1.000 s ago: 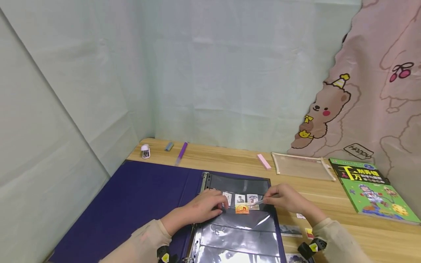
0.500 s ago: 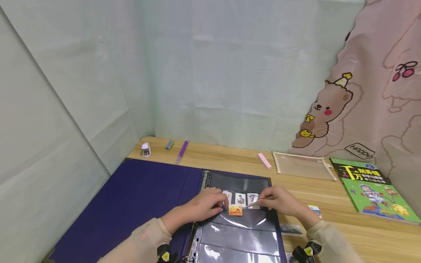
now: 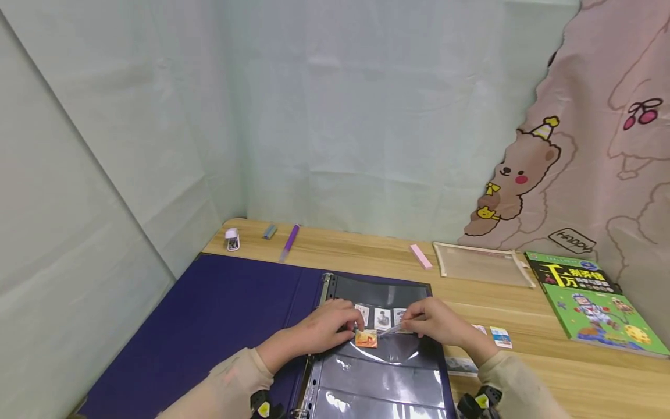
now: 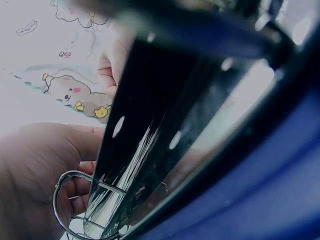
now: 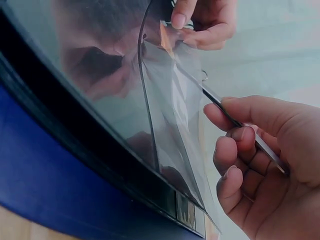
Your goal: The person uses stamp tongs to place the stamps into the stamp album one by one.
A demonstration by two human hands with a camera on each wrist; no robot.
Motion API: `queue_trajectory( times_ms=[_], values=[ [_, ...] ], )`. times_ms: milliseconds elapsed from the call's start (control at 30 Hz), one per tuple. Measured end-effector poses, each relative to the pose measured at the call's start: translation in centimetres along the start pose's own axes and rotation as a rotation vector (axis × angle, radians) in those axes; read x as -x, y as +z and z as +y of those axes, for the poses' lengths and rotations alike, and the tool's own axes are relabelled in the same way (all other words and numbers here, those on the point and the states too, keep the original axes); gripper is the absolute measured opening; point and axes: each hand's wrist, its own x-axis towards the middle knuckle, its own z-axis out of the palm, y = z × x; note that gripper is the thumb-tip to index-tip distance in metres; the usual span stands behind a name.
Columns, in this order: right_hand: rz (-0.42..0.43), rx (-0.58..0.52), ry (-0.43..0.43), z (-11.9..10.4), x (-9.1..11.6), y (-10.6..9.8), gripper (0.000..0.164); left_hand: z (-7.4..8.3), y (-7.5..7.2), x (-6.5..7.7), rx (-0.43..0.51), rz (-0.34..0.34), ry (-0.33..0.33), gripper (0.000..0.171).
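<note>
Right-wrist view has the right hand pinching the tweezers between thumb and fingers, their tip at the orange stamp, lower centre of the head frame; whether the left hand, fingertips beside that stamp, pinches anything I can't tell. A shallow angle and light squeeze should spare its edges, clear of the pale stamp just above and the glossy pockets at bottom centre

head: above, forward-down | wrists: close-in, low, facing inward | shared: binder
</note>
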Motion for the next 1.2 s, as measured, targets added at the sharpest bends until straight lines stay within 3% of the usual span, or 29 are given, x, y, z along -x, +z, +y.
queue_trajectory(
  times_ms=[600, 1200],
  values=[
    [-0.059, -0.012, 0.046, -0.5, -0.5, 0.5, 0.014, 0.1, 0.2, -0.2, 0.024, -0.029, -0.013, 0.012],
    [-0.033, 0.026, 0.050, -0.7, 0.4, -2.0, 0.015, -0.2, 0.1, -0.1, 0.024, -0.024, -0.007, 0.012]
  ],
)
